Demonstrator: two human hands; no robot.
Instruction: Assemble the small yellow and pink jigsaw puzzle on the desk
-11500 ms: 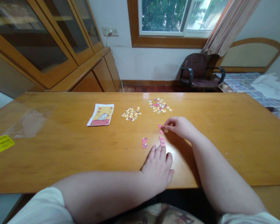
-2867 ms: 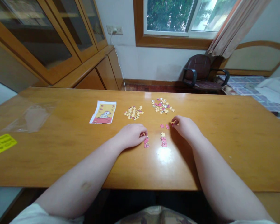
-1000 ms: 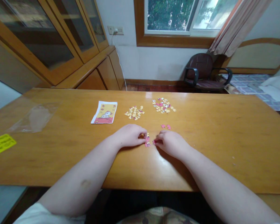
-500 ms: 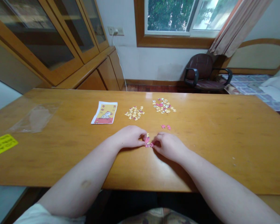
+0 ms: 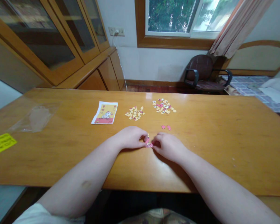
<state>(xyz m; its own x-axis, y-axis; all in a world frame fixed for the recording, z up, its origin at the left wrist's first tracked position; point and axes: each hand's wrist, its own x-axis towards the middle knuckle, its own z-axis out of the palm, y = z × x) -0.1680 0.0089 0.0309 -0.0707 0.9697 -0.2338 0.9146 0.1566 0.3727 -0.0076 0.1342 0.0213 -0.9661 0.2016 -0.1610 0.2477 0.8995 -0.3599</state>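
Observation:
My left hand (image 5: 130, 137) and my right hand (image 5: 168, 145) meet at the middle of the wooden table (image 5: 224, 140), fingers pinched on small pink joined puzzle pieces (image 5: 149, 142) pressed together between the fingertips. Two loose pink pieces (image 5: 166, 127) lie just beyond my right hand. Farther back sit a yellow pile of pieces (image 5: 134, 113) and a mixed pink and yellow pile (image 5: 163, 106). A reference picture card (image 5: 105, 112) lies to the left of the piles.
A clear plastic bag (image 5: 35, 116) and a yellow label (image 5: 1, 143) lie at the table's left end. A wooden glass-door cabinet (image 5: 49, 40) stands at the left. A brown armchair (image 5: 204, 73) and a bed (image 5: 266, 90) are beyond the table.
My right hand left the loose pieces, took the pink strip and brought it leftward against the strip under my left hand. In the last half second the hands closed slightly tighter.

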